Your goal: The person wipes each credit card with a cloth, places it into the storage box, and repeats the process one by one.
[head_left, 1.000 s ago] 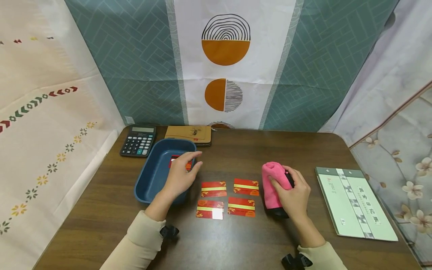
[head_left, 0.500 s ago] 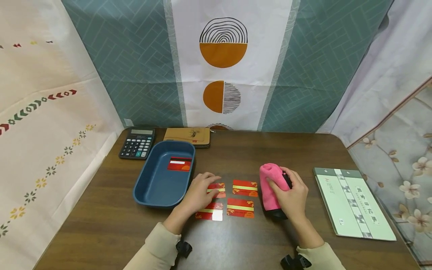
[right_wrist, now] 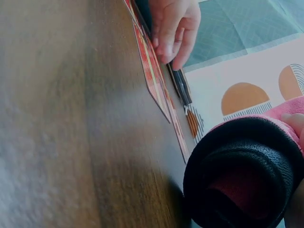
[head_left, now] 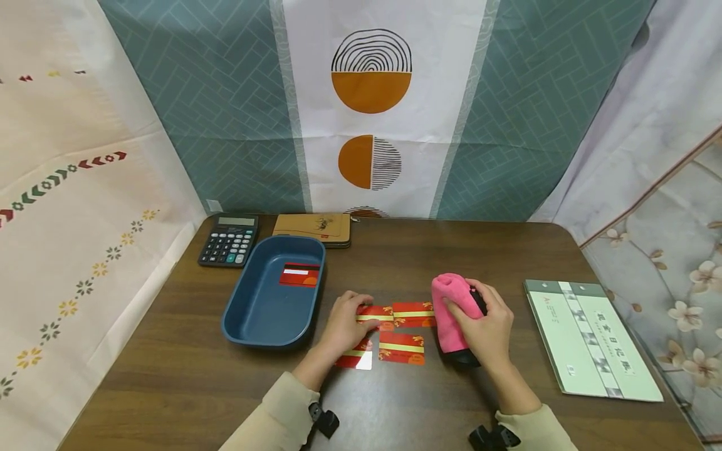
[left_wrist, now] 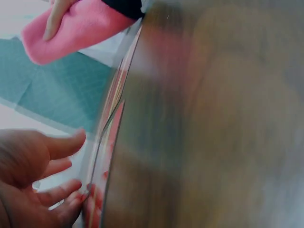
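Observation:
My left hand [head_left: 344, 322] touches the upper-left red card [head_left: 383, 310] on the table, with thumb and fingers apart in the left wrist view. That card's right end meets the upper-right red card [head_left: 414, 316]; whether they overlap I cannot tell. Below lie the lower-right red card [head_left: 402, 348] and the lower-left red card [head_left: 356, 356], the latter partly hidden by my hand. My right hand [head_left: 491, 326] grips a rolled pink cloth with a black leather-like part [head_left: 455, 310]. In the right wrist view, the roll's black end [right_wrist: 247, 166] faces the camera.
Left of the cards stands a blue tray [head_left: 256, 313] with one red card [head_left: 300, 274] in it. Behind are a calculator [head_left: 229, 241] and brown notebooks [head_left: 313, 227]. A pale green notepad [head_left: 592, 338] lies at the right.
My left hand has moved right from over the blue tray to the upper-left card. That card has slid right, and the upper-right card has shifted slightly right. My right hand stays on the roll.

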The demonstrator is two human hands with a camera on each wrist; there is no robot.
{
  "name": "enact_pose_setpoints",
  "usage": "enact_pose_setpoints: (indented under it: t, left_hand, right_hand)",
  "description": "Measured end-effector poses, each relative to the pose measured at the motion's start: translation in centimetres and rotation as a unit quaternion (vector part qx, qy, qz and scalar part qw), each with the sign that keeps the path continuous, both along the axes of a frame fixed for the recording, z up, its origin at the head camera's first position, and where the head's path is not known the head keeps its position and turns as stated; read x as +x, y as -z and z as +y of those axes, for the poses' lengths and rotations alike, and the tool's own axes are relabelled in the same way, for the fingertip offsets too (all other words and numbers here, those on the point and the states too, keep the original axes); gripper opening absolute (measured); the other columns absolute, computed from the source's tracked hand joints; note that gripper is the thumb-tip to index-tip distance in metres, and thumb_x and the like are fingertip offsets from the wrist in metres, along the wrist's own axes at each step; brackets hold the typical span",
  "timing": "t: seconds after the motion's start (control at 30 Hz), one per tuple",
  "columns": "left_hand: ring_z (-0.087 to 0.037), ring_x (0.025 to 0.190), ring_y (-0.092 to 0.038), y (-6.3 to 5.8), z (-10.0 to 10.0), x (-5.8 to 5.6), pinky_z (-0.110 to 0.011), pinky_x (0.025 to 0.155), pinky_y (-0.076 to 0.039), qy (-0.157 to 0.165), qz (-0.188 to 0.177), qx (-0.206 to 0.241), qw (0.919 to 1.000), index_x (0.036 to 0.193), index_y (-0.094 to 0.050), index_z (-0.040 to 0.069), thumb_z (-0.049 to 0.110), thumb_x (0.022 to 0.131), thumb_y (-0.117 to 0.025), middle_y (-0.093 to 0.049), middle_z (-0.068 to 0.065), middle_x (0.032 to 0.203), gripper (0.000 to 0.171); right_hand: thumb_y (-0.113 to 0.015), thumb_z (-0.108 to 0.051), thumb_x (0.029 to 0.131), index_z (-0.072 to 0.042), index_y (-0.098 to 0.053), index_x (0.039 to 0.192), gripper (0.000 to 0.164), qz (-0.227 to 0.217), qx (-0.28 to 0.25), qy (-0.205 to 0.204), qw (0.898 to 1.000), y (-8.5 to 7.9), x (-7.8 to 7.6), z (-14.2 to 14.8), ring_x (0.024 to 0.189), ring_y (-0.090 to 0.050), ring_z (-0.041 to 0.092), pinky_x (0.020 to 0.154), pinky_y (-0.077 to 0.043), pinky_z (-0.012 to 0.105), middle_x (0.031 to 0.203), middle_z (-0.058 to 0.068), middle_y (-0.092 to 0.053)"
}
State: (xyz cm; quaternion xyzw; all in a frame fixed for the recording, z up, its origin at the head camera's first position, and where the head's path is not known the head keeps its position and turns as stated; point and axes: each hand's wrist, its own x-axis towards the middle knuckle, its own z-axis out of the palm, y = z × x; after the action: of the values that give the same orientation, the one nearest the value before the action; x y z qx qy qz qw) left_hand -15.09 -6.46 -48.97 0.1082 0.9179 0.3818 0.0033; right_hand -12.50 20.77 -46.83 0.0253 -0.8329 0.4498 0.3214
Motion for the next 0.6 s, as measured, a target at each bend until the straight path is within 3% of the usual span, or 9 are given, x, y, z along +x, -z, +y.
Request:
enact_pose_setpoints:
  t: [0.13,0.33,0.6]
  left_hand:
    - [-0.030,0.114,-0.051,-0.12,-0.45,-0.05,-0.047,0.095,-0.051,0.020,-0.003,-0.005,0.9998,0.126,-0.069,0.009,0.022,0.076,-0.090,-0.061,-0.010,0.122,0.055]
    - [-0.027,0.107,-0.051,0.00,-0.92,-0.31,-0.045,0.091,-0.046,0.032,0.005,-0.052,0.9981,0.125,-0.070,0.007,0.023,0.074,-0.091,-0.063,-0.008,0.113,0.058]
    - [-0.026,0.105,-0.048,-0.25,-0.27,-0.34,-0.046,0.093,-0.043,0.001,-0.049,-0.035,0.9982,0.100,-0.074,0.012,0.017,0.074,-0.091,-0.057,-0.005,0.107,0.032]
  right_hand:
    - [-0.092,-0.009,0.072,-0.003,-0.070,0.120,0.053,0.004,0.000,0.002,1.000,0.10,-0.13,0.30,0.093,-0.060,0.013,0.078,-0.045,0.004,0.111,0.012,-0.071]
    - [-0.092,-0.009,0.073,-0.004,-0.071,0.120,0.052,0.003,-0.003,0.001,1.000,0.22,-0.28,0.37,0.093,-0.060,0.014,0.079,-0.046,0.004,0.111,0.011,-0.072]
    - [-0.092,-0.011,0.073,-0.005,-0.070,0.121,0.053,-0.014,-0.003,0.001,1.000,0.19,-0.32,0.30,0.094,-0.061,0.016,0.077,-0.046,0.004,0.112,0.011,-0.071]
